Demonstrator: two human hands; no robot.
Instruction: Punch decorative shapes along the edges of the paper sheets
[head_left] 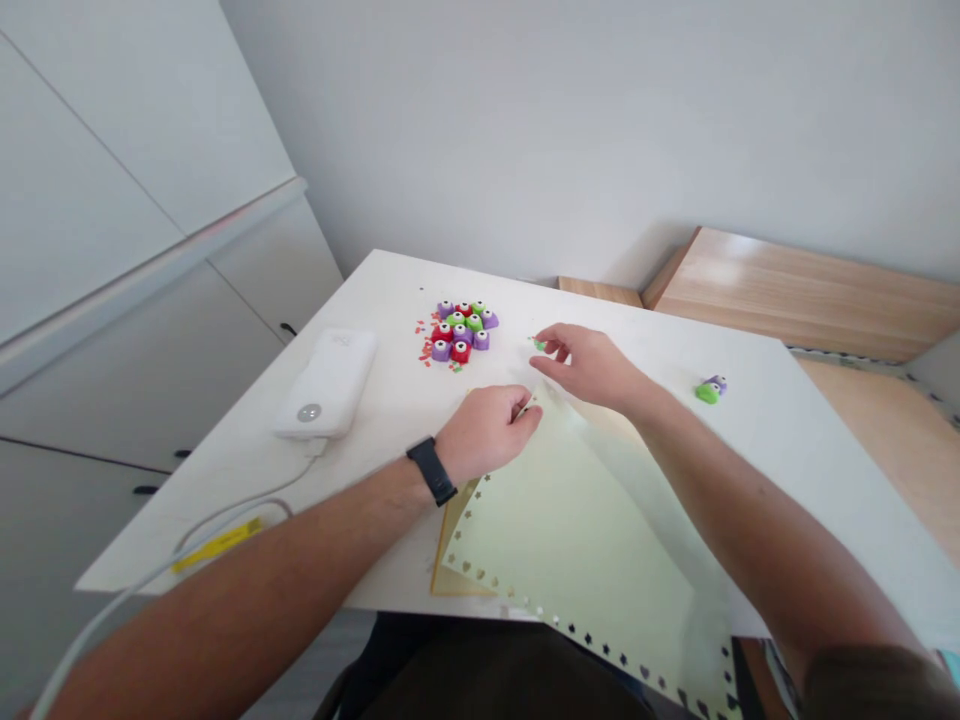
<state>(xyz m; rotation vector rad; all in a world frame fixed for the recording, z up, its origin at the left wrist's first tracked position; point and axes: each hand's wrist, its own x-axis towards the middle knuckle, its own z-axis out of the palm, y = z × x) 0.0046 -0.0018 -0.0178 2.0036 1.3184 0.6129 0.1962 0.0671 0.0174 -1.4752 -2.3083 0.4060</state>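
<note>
Pale-green paper [577, 520] on table [390, 290], near edge overhanging (punched border) | left hand [487, 430] fingers pinching its far corner | right hand [592, 365] fingertips pinching green bit [538, 344] just beyond | punches [463, 330] clustered nearby

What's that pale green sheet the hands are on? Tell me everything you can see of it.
The pale green sheet looks like thin paper, plain and matte. Rows of small punched holes, stars and hearts, run along its two near edges. It lies turned cornerwise on the white table, partly over a tan sheet, with its near corner hanging past the table's edge. The left hand pinches its far corner; the right forearm crosses above it.
</note>
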